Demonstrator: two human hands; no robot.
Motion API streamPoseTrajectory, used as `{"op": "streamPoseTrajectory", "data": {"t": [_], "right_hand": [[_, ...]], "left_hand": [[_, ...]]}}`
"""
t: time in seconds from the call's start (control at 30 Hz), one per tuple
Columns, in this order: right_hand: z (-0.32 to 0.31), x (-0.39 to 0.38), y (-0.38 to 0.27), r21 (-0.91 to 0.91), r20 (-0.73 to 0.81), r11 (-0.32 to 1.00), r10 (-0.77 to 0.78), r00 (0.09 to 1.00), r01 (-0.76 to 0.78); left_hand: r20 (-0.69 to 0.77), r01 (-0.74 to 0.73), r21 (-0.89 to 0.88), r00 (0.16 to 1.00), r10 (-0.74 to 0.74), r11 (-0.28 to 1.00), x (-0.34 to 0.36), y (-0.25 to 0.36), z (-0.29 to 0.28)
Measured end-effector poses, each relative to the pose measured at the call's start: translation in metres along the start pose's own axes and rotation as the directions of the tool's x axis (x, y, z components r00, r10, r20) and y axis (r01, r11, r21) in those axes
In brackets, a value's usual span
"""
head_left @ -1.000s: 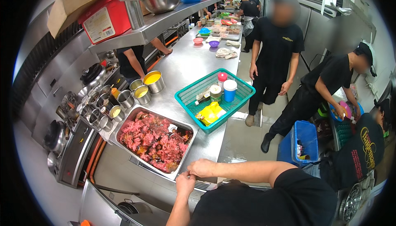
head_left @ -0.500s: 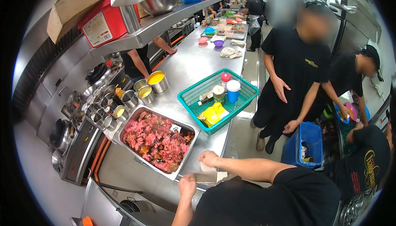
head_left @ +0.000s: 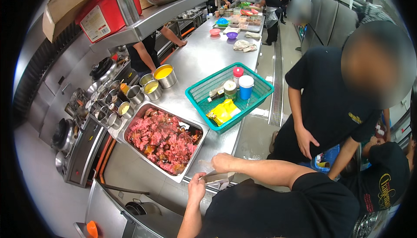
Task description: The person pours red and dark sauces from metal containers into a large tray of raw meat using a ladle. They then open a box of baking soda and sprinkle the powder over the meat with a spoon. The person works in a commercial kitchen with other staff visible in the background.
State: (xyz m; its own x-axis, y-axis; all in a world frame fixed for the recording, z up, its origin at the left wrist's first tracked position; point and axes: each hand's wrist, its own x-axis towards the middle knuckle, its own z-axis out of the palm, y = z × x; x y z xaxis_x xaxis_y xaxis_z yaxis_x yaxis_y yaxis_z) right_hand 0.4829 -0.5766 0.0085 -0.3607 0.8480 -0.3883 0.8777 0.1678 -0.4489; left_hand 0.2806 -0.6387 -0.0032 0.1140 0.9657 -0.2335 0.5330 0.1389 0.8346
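1. Packet [head_left: 218, 177]: thin, pale and flat-sided, between the person's two hands, near the tray's closest corner. Its exact kind is too small to tell.
2. Left hand [head_left: 196, 187]: pinched narrow on the packet's left end. A firm pinch here should steady the packet without crushing it.
3. Right hand [head_left: 223, 163]: fingers curled, just above the packet; whether they grip anything I cannot tell. Small, slow movements would likely suit best.
4. Tray [head_left: 193, 156]: metal, just beyond the hands on the surface [head_left: 186, 64], full of red meat [head_left: 163, 138] in dark liquid. Handling the packet on the body's side of the rim should avoid dropping scraps in.
5. Basket [head_left: 243, 114]: green, beyond the right hand, with jars and a yellow bag [head_left: 223, 112] inside. The right forearm would do well to avoid its near edge.
6. Co-worker [head_left: 323, 95]: dark-shirted, standing close on the right. A tucked right elbow would lessen the chance of a bump.
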Motion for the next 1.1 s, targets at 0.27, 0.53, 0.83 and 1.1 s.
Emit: {"op": "streamPoseTrajectory", "data": {"t": [0.27,0.53,0.83,1.1], "right_hand": [[-0.011,0.041,0.034,-0.129,-0.332,0.955,-0.296,0.896,0.268],[-0.046,0.005,0.001,0.131,-0.032,0.939,-0.315,0.948,0.317],[-0.082,-0.002,-0.009,0.328,-0.105,0.867,-0.360,0.927,0.374],[-0.092,-0.042,-0.012,-0.051,0.096,0.990,-0.124,0.988,0.130]], "left_hand": [[0.040,0.115,-0.055,0.993,-0.112,0.992,-0.033,-0.006,0.012],[0.034,0.015,-0.219,0.999,-0.008,0.976,0.004,-0.063,0.019],[0.605,0.609,-0.767,0.791,-0.089,0.201,0.056,-0.045,0.032],[0.514,0.539,-0.753,0.840,-0.172,0.377,0.047,-0.046,0.053]]}}
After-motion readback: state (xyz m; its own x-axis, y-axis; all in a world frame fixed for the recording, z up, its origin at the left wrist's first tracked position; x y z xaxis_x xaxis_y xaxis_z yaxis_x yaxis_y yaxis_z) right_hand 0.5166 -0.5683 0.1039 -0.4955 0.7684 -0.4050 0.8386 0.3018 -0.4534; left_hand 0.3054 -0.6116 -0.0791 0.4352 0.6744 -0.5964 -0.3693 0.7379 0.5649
